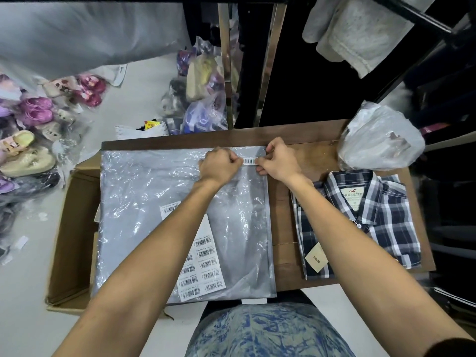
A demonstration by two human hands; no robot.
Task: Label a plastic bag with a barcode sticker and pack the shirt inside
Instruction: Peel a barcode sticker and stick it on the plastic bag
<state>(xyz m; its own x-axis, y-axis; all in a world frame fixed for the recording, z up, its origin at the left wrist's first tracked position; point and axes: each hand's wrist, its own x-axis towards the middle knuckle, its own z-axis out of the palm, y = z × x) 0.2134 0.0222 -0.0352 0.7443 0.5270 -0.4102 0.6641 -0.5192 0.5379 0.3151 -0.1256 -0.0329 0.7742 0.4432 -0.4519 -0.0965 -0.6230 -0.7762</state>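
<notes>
A clear plastic bag [144, 191] lies flat across the wooden table [309, 148], on top of a stack of similar bags. A small white barcode sticker [250, 161] is stretched over the bag's far right corner. My left hand [219, 166] pinches its left end and my right hand [279, 158] pinches its right end. A sheet of barcode stickers [203, 264] lies near the bag's front edge, partly under my left forearm. The folded navy and white plaid shirt [365, 217] with a tan price tag rests on the table to the right.
A crumpled plastic bag [378, 140] sits at the table's far right corner. An open cardboard box [69, 240] stands to the left of the table. Bagged shoes [33, 124] are piled on the floor at the left and more bagged goods [201, 99] behind the table.
</notes>
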